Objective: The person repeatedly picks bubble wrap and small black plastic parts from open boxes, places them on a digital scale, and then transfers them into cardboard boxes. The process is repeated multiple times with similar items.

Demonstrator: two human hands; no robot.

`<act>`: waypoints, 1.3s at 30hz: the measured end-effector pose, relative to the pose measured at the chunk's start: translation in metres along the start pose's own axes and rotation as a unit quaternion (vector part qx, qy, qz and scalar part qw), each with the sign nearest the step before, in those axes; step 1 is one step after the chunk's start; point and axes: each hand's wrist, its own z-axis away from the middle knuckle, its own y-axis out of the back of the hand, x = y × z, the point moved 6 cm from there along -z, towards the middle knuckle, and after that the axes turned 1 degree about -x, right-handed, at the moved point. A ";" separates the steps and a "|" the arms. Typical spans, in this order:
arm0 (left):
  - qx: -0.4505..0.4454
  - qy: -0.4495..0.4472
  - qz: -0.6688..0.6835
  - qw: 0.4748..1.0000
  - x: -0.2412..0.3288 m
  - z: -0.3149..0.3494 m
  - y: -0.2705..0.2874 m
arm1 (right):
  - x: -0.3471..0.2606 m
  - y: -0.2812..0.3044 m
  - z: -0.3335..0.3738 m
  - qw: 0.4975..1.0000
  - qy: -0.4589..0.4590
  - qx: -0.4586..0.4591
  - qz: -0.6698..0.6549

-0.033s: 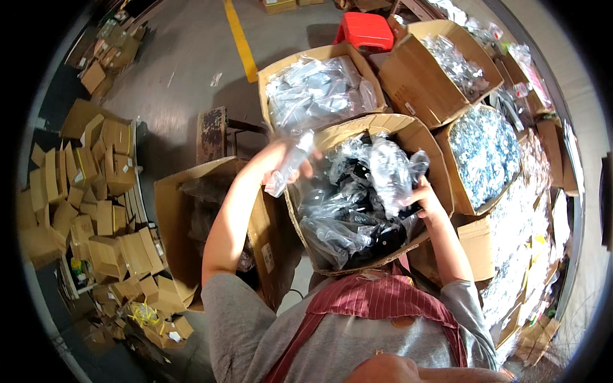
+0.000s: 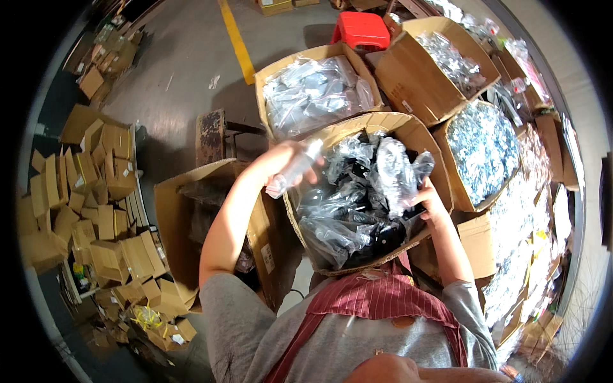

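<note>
My left hand [image 2: 279, 159] is closed round a clear plastic-wrapped piece [image 2: 295, 168], smeared by motion, above the left rim of the cardboard box in front of me [image 2: 440, 167]. What lies inside that wrapping cannot be made out. My right hand [image 2: 429, 199], at the box's right side, grips a clear plastic bag [image 2: 393, 167] that bulges up over the contents. Under it the box holds several black parts [image 2: 385, 239] in crumpled clear bags [image 2: 332, 235].
Left of the box stands an open carton [image 2: 171, 217]; beyond it, a carton of clear-bagged pieces [image 2: 313, 89]. Further right are a carton of silvery pieces [image 2: 450, 60] and one of blue-white pieces [image 2: 482, 150]. A red stool [image 2: 361, 29] stands behind. Flattened cartons [image 2: 121, 255] pile up far left.
My left hand and the wrapped piece have shifted very slightly, and the piece is more blurred. My right hand keeps its grip on the bag.
</note>
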 end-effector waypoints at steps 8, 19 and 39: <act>-0.103 0.178 -0.729 0.653 -0.039 -0.071 -0.032 | 0.005 0.057 0.084 0.988 0.116 0.069 -0.076; -0.022 0.130 -0.687 0.715 -0.085 -0.089 -0.014 | 0.054 0.112 0.170 0.933 0.221 0.239 -0.155; 0.118 0.088 -0.661 0.736 -0.068 -0.068 -0.042 | 0.054 0.092 0.161 0.949 0.197 0.191 -0.156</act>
